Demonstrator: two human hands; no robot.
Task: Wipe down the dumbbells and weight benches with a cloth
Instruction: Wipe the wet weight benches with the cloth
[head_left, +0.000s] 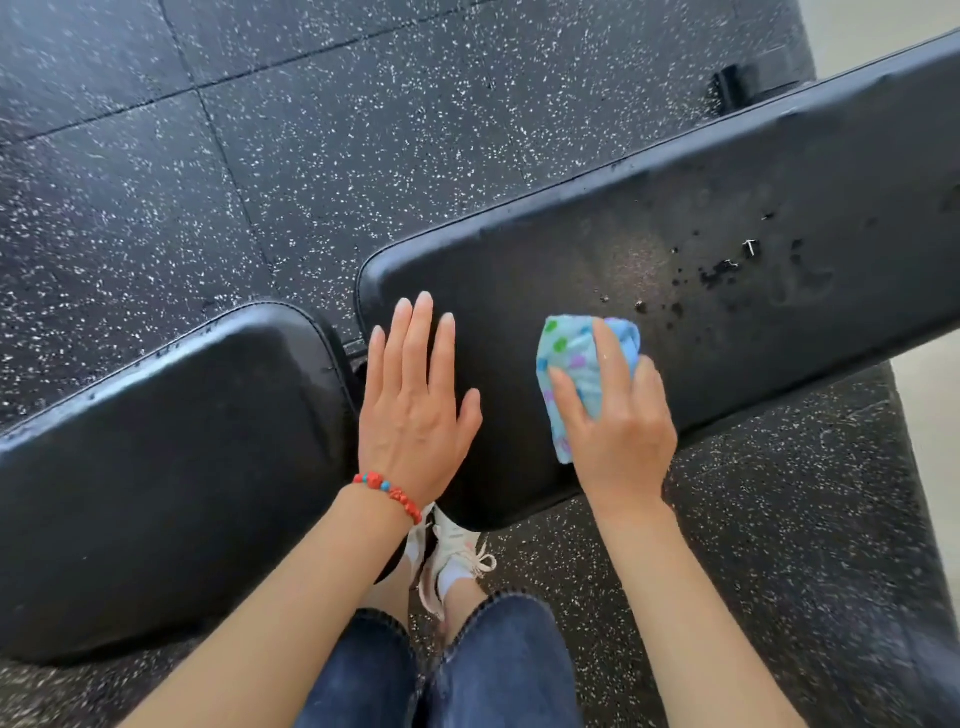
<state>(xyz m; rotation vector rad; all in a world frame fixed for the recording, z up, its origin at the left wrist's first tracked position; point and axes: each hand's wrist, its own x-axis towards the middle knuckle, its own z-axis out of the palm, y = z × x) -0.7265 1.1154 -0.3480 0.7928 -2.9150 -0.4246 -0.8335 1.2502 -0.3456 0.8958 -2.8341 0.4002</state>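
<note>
Right hand (618, 421) clutching bunched blue cloth (576, 374), pressed on black surface (675, 234), dark spots at 2 o'clock. Left hand (415, 405) flat, fingers spread, at 9 o'clock. No readable writing.

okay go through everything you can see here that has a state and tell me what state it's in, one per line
long bench pad: flat, worn and pitted on the right part
short bench pad: flat, apart from the long pad by a gap
cloth: bunched, pressed on the long pad
right hand: closed on the cloth
left hand: open, flat on the long pad
bracelet: worn on the left wrist
shoe: laced, on the floor
</note>
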